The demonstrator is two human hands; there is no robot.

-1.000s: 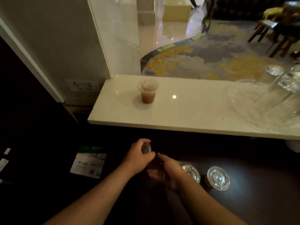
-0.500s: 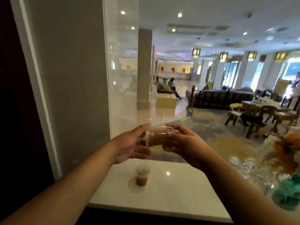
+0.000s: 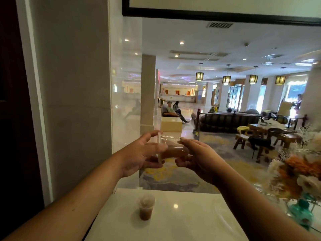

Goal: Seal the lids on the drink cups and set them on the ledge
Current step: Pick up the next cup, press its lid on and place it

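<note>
I hold a clear plastic drink cup (image 3: 173, 151) with brown liquid on its side at chest height, above the white ledge (image 3: 191, 214). My left hand (image 3: 142, 153) grips the lid end, the white lid rim showing between its fingers. The base end rests in my right hand (image 3: 196, 159). A second lidded cup (image 3: 146, 206) of brown drink stands upright on the ledge below, near its left end.
A beige pillar (image 3: 74, 101) and a glass panel (image 3: 125, 101) rise at the left of the ledge. A flower arrangement in a teal vase (image 3: 300, 202) stands at the ledge's right. Beyond lies a hotel lobby with tables, chairs and seated people.
The cup came up from the dark lower counter to chest height between both hands. My head has tilted up, so the lower counter and its other cups are out of view.
</note>
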